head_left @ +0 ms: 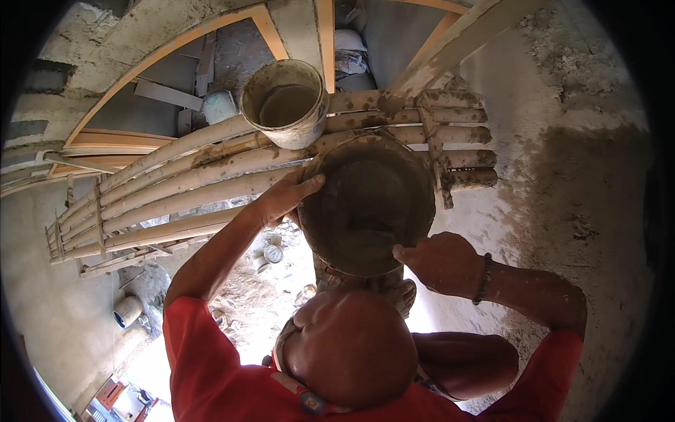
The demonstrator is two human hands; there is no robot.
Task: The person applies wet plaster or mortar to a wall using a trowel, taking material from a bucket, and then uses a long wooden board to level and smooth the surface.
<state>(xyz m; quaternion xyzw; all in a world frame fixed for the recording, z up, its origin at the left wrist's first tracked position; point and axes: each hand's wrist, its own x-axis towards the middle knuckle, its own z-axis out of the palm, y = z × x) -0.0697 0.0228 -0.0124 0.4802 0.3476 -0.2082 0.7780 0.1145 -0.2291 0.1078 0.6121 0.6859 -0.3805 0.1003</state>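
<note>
My left hand is closed on the left rim of a round, mud-coated tub, its thumb over the edge. Dark wet mortar lies inside, with a flat shape, possibly a tool blade, dimly visible near the right side. My right hand is closed at the tub's near right rim; what its fingers hold is hidden. Just beyond the tub, to the left, a dirty white bucket containing grey material stands on bamboo poles.
The bamboo platform spans an opening above a rubble-strewn floor with small buckets. A slanted beam reaches the poles at the upper right. Orange wooden frames are at the top. Plastered walls stand either side.
</note>
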